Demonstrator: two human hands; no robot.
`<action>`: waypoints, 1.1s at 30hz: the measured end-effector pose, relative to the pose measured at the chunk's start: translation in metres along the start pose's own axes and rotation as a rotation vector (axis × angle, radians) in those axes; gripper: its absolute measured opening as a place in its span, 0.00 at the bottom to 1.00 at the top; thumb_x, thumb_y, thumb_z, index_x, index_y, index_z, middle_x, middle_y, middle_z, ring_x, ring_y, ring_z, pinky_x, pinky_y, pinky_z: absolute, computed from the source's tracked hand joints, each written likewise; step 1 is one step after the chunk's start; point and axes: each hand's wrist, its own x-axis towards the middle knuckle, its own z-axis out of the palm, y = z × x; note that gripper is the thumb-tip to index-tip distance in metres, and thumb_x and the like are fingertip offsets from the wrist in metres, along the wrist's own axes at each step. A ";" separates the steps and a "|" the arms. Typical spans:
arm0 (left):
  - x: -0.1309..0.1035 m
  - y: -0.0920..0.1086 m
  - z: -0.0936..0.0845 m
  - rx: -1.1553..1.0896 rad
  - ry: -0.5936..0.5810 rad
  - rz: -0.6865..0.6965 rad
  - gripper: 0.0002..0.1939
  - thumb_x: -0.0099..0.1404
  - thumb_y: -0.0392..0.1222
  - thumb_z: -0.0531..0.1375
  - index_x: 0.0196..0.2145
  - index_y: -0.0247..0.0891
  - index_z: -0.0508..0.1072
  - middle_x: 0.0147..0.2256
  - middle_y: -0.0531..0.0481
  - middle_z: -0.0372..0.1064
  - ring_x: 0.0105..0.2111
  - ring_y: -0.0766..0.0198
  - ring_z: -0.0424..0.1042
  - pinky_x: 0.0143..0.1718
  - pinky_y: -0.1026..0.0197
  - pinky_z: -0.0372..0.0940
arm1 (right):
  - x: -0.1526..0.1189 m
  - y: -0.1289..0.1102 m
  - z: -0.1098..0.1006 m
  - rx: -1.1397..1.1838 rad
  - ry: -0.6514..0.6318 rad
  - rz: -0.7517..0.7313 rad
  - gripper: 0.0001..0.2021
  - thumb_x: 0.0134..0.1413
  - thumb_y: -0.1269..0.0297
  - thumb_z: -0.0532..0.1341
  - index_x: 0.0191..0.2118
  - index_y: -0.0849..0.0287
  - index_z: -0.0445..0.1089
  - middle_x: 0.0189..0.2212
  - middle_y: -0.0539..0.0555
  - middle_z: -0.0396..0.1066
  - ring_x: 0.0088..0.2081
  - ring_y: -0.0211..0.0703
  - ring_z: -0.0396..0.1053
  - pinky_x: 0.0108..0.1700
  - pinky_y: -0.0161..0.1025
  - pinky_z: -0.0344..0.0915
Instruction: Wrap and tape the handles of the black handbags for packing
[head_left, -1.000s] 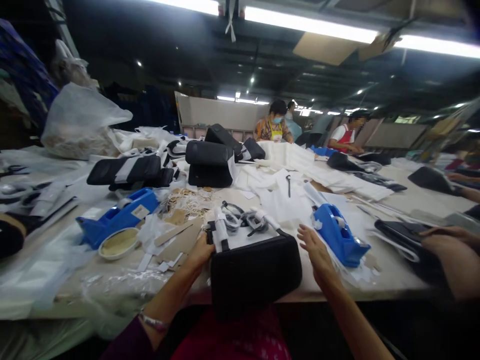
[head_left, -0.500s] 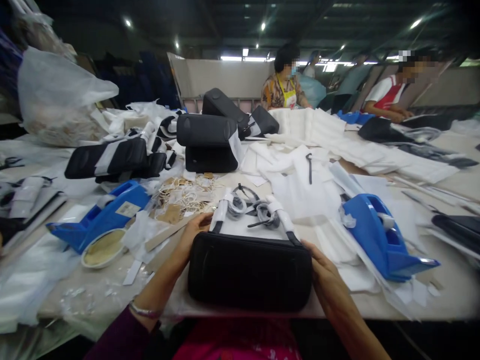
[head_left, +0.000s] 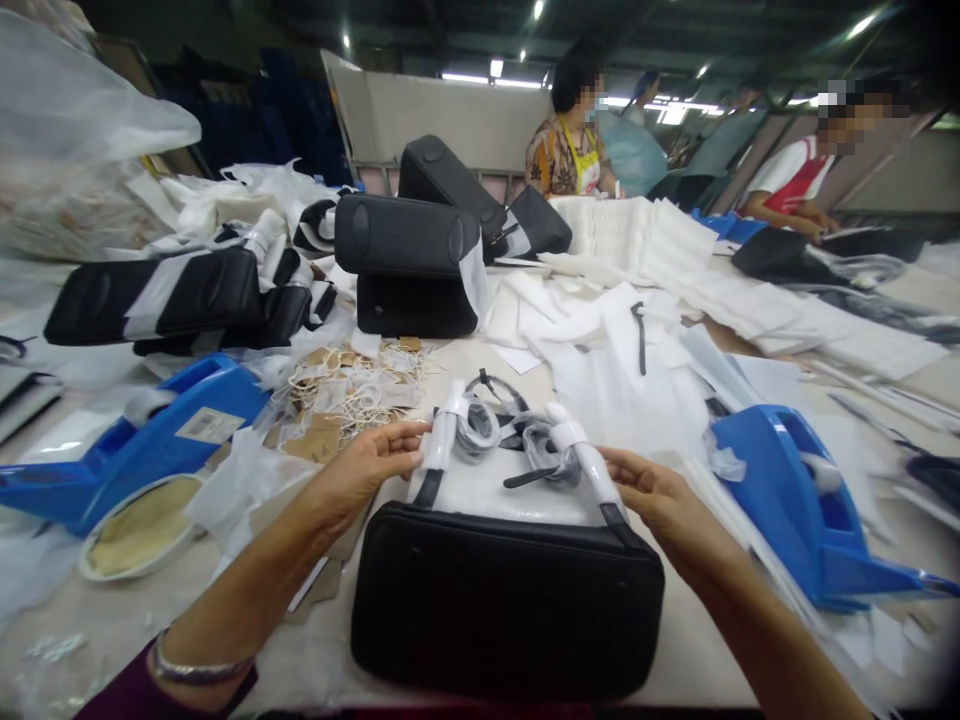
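A black handbag (head_left: 506, 610) lies on the table right before me, its flat base facing me. White wrap covers its two handles (head_left: 442, 445), and clear film surrounds the coiled parts between them. My left hand (head_left: 367, 465) is at the bag's left side, thumb and fingers closing at the edge beside the wrapped handle. On the opposite side, my right hand (head_left: 652, 490) has its fingers bent against the edge by the other handle. The bag partly hides what the fingertips grip. A pale sheet (head_left: 499, 490) covers the bag's upper face.
Blue tape dispensers stand left (head_left: 187, 430) and right (head_left: 795, 510). Near the left one are a shallow dish (head_left: 142, 525) and a heap of stringed tags (head_left: 352, 385). More black bags (head_left: 409, 235) and white foam sheets (head_left: 622, 370) lie beyond. Two co-workers (head_left: 570, 150) are across the table.
Both hands have slid away from me along the bag's sides, from its near corners up to the wrapped handles. The bag appears nearer and larger as the view shifts.
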 end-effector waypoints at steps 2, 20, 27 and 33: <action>0.002 0.002 0.000 -0.102 -0.048 -0.042 0.24 0.50 0.35 0.68 0.46 0.33 0.73 0.37 0.47 0.75 0.33 0.67 0.71 0.33 0.68 0.65 | 0.005 -0.005 -0.003 0.003 -0.091 0.064 0.24 0.41 0.62 0.69 0.47 0.60 0.74 0.30 0.53 0.74 0.32 0.45 0.70 0.34 0.38 0.64; 0.018 -0.019 0.008 0.216 -0.255 0.293 0.16 0.48 0.39 0.68 0.38 0.38 0.77 0.42 0.47 0.71 0.43 0.54 0.70 0.47 0.57 0.66 | 0.028 0.003 -0.007 -0.276 -0.180 -0.261 0.12 0.40 0.67 0.66 0.36 0.56 0.76 0.47 0.54 0.70 0.48 0.51 0.66 0.48 0.42 0.63; 0.030 -0.021 0.000 0.865 -0.244 0.655 0.10 0.53 0.43 0.60 0.32 0.37 0.75 0.42 0.41 0.65 0.45 0.50 0.62 0.51 0.51 0.59 | 0.034 0.005 -0.009 -0.542 -0.145 -0.349 0.08 0.41 0.66 0.62 0.32 0.57 0.74 0.31 0.51 0.68 0.34 0.44 0.66 0.36 0.38 0.63; 0.046 -0.023 -0.003 1.107 -0.221 0.594 0.11 0.49 0.45 0.61 0.29 0.36 0.70 0.33 0.44 0.63 0.35 0.52 0.61 0.44 0.50 0.57 | 0.038 -0.010 -0.002 -0.416 -0.311 -0.126 0.10 0.34 0.65 0.65 0.29 0.59 0.74 0.27 0.50 0.71 0.32 0.46 0.67 0.35 0.39 0.65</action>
